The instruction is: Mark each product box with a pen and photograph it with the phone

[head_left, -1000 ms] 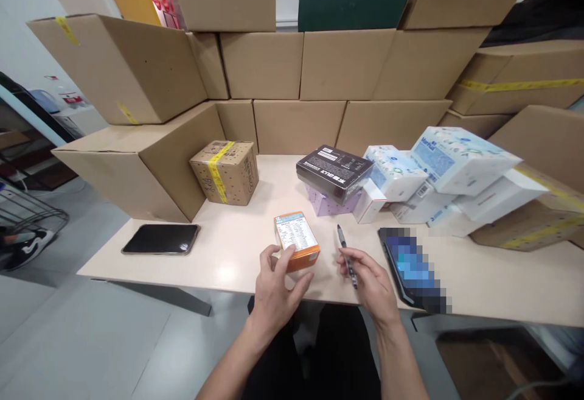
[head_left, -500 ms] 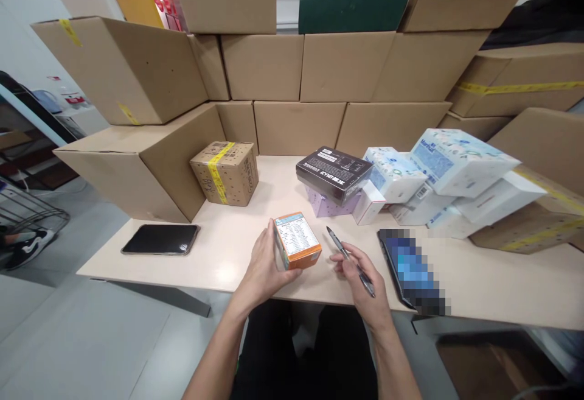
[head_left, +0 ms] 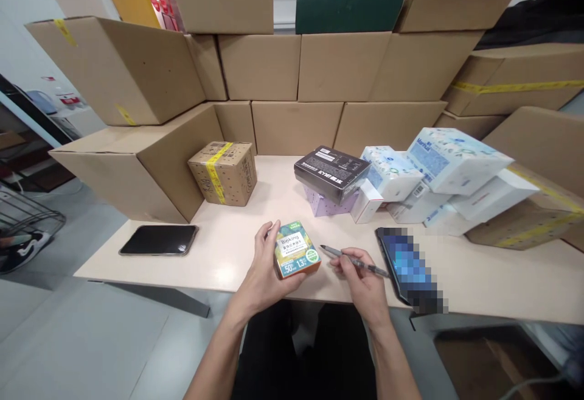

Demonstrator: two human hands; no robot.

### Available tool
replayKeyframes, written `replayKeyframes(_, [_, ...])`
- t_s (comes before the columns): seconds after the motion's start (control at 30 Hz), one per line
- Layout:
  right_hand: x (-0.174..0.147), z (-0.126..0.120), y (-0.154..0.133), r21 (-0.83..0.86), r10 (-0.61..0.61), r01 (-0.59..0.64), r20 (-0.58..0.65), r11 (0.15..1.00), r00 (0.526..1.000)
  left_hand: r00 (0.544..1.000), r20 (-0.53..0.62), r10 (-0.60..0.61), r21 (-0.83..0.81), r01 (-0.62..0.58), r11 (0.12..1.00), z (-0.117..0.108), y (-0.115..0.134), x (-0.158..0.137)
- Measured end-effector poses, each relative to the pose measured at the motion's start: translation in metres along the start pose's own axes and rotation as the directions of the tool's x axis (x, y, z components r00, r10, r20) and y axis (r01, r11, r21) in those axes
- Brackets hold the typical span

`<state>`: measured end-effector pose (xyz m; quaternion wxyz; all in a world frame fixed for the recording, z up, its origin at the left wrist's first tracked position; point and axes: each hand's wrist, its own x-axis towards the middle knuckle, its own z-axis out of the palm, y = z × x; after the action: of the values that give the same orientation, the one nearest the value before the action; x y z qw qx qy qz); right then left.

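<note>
Small box: lower centre, on the table, gripped by left hand.
Pen: pinched in right hand, tip beside box.

Both forearms are bare from the bottom edge of the view up to the wrists, with no sleeve, cuff, watch or band showing on either. The left hand and the right hand are bare as well, without gloves or rings that can be made out, and the nails look short and plain. Between the forearms, low in the view, dark clothing covers the lap, black or near black, with no print or seam clear enough to tell.
</note>
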<state>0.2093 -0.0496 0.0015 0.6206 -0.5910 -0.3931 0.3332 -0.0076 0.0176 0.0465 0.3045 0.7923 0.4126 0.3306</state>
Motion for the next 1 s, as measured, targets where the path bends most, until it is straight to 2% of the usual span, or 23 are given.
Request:
replayKeyframes(0.2, [0.002,0.001,-0.004,0.039,-0.020,0.022,-0.068,0.999,0.998,0.999,0.014,-0.032,-0.058,0.033,0.998,0.001,-0.014,-0.012])
replayKeyframes(0.47, [-0.001,0.001,-0.009,0.042,-0.007,0.009,-0.055,0.999,0.998,0.992,0.067,-0.105,-0.220,0.117,0.969,-0.005,-0.015,-0.013])
replayKeyframes(0.73, [0.001,0.002,-0.008,0.064,-0.019,0.023,-0.054,0.998,0.998,0.992,0.015,-0.128,-0.320,0.126,0.939,-0.002,-0.021,-0.013])
replayKeyframes(0.83, [0.002,0.002,-0.007,0.084,-0.023,0.028,-0.063,0.996,0.998,0.993,-0.003,-0.117,-0.324,0.109,0.940,0.001,-0.017,-0.012])
replayKeyframes(1.0, [0.002,0.002,-0.003,0.131,-0.039,0.054,-0.113,0.990,0.993,1.000,0.018,-0.014,-0.281,0.019,0.959,0.006,-0.013,-0.010])
